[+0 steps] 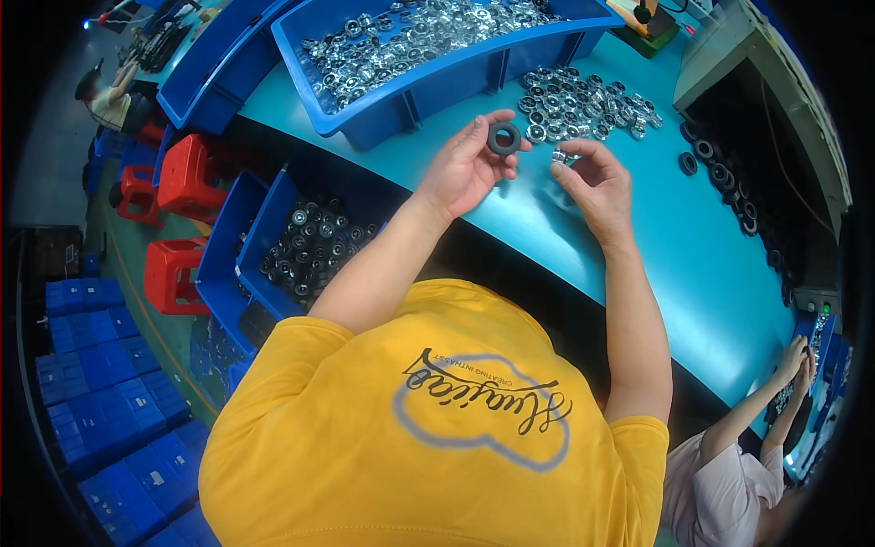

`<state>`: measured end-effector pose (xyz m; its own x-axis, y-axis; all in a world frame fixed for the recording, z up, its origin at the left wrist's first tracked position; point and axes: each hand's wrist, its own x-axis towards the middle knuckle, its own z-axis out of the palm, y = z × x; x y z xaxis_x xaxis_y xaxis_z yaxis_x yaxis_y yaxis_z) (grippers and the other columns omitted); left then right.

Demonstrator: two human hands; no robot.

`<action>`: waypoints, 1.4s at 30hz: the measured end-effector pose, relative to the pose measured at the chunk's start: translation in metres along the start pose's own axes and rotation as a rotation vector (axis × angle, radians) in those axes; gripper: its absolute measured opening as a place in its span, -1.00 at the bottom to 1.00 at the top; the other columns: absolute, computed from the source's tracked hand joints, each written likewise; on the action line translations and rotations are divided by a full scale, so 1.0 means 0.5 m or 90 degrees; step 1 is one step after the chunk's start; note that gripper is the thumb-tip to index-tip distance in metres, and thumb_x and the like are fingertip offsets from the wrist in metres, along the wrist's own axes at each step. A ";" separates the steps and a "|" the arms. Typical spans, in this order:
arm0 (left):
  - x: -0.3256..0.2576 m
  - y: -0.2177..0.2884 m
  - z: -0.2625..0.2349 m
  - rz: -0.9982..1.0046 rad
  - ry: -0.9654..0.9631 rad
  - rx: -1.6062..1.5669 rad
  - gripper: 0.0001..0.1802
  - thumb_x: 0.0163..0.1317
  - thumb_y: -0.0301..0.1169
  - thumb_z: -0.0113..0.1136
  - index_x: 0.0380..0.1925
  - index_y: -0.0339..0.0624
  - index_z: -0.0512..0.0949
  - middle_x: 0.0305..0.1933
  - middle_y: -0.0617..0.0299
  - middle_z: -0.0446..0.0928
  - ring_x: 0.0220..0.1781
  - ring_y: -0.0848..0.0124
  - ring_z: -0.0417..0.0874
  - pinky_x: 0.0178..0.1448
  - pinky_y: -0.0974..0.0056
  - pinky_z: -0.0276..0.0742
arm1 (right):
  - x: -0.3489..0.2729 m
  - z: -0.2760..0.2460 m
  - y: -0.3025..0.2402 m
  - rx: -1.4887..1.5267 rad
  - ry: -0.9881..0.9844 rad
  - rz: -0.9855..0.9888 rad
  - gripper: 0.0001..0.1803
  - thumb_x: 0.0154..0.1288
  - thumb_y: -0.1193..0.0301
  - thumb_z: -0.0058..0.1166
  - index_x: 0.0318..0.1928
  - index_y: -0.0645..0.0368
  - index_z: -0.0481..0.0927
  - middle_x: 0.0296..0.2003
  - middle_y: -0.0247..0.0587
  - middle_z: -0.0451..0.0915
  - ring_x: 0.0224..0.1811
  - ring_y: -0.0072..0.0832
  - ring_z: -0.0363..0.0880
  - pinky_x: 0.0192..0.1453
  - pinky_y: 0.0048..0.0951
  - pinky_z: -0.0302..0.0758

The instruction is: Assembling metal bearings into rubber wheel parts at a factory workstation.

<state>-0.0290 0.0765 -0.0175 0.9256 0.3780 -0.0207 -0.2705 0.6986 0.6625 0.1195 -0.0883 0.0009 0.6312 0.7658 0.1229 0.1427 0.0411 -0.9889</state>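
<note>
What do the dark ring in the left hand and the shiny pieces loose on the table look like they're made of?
The ring in the left hand looks like matte dark rubber or plastic: dull, no glints. The loose pieces look like bright metal, likely steel: silvery with sharp highlights. The right hand pinches one small shiny piece.

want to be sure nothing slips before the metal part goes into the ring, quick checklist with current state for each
1. Dark ring held in the left hand: ok, pinched between thumb and fingertips above the teal table.
2. Small shiny part at the right hand: ok, it sits at the fingertips; exact grip cannot tell.
3. Ring's hole facing the shiny part: cannot tell, the hole shows toward the camera.
4. Loose pile of metal bearings within reach: ok, just beyond the hands.
5. Blue bin of metal parts stable: ok, resting on the table.
6. Co-worker's hands apart: ok, far off at the right.
</note>
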 end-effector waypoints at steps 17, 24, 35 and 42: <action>-0.001 0.004 0.002 -0.027 0.013 -0.027 -0.30 0.50 0.19 -0.22 0.24 -0.19 0.42 -0.21 0.11 0.52 -0.30 0.44 0.51 -0.16 0.26 0.53 | -0.001 0.001 -0.005 -0.011 0.003 0.001 -0.68 0.16 0.54 0.41 -0.06 0.19 0.66 -0.44 -0.51 0.59 -0.45 -0.79 0.52 -0.40 -0.71 0.38; -0.001 0.004 0.001 -0.028 0.013 -0.028 -0.28 0.48 0.22 -0.23 0.24 -0.20 0.41 -0.24 0.13 0.51 -0.32 0.44 0.50 -0.19 0.26 0.53 | 0.000 0.000 -0.002 -0.005 -0.002 0.000 -0.68 0.16 0.53 0.42 -0.06 0.19 0.66 -0.44 -0.51 0.59 -0.45 -0.78 0.53 -0.40 -0.71 0.39; -0.004 -0.005 0.007 0.023 0.018 0.028 -0.49 0.42 -0.30 0.21 0.31 -0.20 0.41 -0.07 0.16 0.59 -0.17 0.44 0.58 -0.04 0.31 0.58 | 0.000 -0.001 0.001 -0.005 -0.001 -0.003 -0.68 0.16 0.53 0.42 -0.06 0.18 0.66 -0.43 -0.52 0.59 -0.45 -0.80 0.51 -0.41 -0.72 0.38; -0.006 -0.025 0.014 0.084 0.054 0.220 -0.45 0.18 -0.58 0.43 0.20 -0.25 0.54 -0.05 0.32 0.59 -0.07 0.54 0.58 0.13 0.41 0.55 | -0.003 -0.004 0.004 0.021 -0.028 -0.028 -0.67 0.16 0.55 0.41 -0.04 0.19 0.66 -0.30 -0.48 0.62 -0.40 -0.81 0.51 -0.37 -0.73 0.42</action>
<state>-0.0267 0.0622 -0.0204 0.8600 0.5095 0.0296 -0.2672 0.4001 0.8767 0.1202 -0.0906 -0.0010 0.5907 0.7901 0.1638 0.1446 0.0960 -0.9848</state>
